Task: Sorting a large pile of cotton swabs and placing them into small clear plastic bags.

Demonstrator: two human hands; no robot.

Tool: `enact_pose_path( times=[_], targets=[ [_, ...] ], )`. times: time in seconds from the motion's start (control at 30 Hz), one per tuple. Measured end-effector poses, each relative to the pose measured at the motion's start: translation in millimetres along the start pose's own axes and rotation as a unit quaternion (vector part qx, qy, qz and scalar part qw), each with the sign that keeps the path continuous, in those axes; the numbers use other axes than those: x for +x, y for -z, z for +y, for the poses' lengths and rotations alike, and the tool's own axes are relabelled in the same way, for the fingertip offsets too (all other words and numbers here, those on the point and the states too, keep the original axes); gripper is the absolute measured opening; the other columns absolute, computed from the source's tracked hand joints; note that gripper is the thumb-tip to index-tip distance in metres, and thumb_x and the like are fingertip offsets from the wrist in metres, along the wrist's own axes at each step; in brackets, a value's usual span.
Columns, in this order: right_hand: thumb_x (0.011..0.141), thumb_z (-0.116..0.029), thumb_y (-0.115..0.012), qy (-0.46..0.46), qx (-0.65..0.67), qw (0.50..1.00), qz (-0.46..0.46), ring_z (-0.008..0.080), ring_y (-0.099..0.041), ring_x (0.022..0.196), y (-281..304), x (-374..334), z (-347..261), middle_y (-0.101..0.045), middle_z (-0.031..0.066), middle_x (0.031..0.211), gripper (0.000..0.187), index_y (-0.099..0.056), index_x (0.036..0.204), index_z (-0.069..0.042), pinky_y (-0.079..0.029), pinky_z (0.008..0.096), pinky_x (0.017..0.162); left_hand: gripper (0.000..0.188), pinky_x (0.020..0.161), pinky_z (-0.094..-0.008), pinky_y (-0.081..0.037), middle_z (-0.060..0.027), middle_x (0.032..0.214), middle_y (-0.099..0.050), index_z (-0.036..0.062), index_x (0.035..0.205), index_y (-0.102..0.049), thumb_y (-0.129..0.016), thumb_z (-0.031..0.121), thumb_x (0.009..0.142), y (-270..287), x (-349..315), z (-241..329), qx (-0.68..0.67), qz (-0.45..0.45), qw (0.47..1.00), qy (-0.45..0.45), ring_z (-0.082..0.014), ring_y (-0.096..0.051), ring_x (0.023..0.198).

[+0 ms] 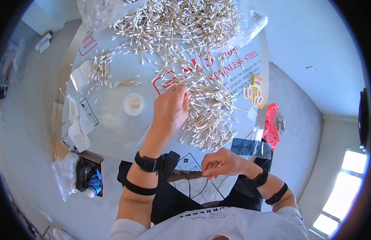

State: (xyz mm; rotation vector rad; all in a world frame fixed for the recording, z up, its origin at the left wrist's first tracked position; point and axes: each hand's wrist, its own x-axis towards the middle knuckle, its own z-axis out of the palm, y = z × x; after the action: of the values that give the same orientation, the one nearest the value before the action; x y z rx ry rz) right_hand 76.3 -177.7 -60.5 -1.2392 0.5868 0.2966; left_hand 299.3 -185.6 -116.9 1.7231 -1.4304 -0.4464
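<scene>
Cotton swabs with pale sticks and white tips form a loose pile (211, 118) in the middle right of the table (113, 134). My left hand (171, 110) rests at that pile's left side, its fingers curled closed against the swabs; what they grip is hidden. Near the table's front edge, my right hand (223, 163) is closed in a pinch, and anything between the fingertips is too small to make out. Left of my left hand stands a small round white tub (134, 104). A much larger heap of swabs (181, 24) spills from a clear plastic bag (101, 14) at the far side.
A smaller swab bunch (101, 70) and crumpled white paper (78, 126) lie at the left. Yellow packets (255, 93) sit near the right edge, above a red plastic bag (271, 126). Below the table's left side, an open box (89, 174) holds a bottle.
</scene>
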Motion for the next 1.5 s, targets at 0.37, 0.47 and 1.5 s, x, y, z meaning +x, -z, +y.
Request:
enact_pose_path(
  times=[0.37,0.47,1.5],
  targets=[
    [0.088,-0.005,-0.059,0.124,0.03,0.967,0.22,0.0092,-0.058,0.063,10.5,26.7,-35.7,-0.061,0.0019,0.074,0.006,-0.06,0.083,-0.001,-0.046,0.0211,0.055,0.038,0.052,-0.0258,-0.044,-0.0031,0.07,-0.059,0.0028,0.087,-0.059,-0.046,0.037,0.097,1.7,-0.5,14.8,-0.461,-0.179,0.847,0.196,-0.0093,-0.056,0.06],
    [0.086,-0.003,-0.059,0.205,0.003,0.924,0.322,0.0103,-0.059,0.064,26.5,44.5,-56.9,-0.061,0.003,0.075,0.003,-0.06,0.084,0.0,-0.046,0.022,0.057,0.044,0.049,-0.0227,-0.041,-0.0002,0.07,-0.058,0.0042,0.089,-0.059,-0.038,0.042,0.099,-11.5,-4.7,26.9,-0.594,-0.182,0.757,0.204,-0.0082,-0.054,0.055],
    [0.068,-0.004,-0.073,0.298,-0.556,0.713,0.307,0.0271,-0.064,0.089,124.7,86.9,-81.3,-0.061,0.0111,0.109,0.026,-0.065,0.093,-0.007,-0.054,0.0328,0.071,0.025,0.038,-0.019,-0.019,0.0061,0.055,-0.028,0.0047,0.092,-0.056,-0.044,0.026,0.099,11.4,7.5,6.9,-0.685,0.013,0.662,0.305,-0.0029,-0.023,0.045]
  ],
)
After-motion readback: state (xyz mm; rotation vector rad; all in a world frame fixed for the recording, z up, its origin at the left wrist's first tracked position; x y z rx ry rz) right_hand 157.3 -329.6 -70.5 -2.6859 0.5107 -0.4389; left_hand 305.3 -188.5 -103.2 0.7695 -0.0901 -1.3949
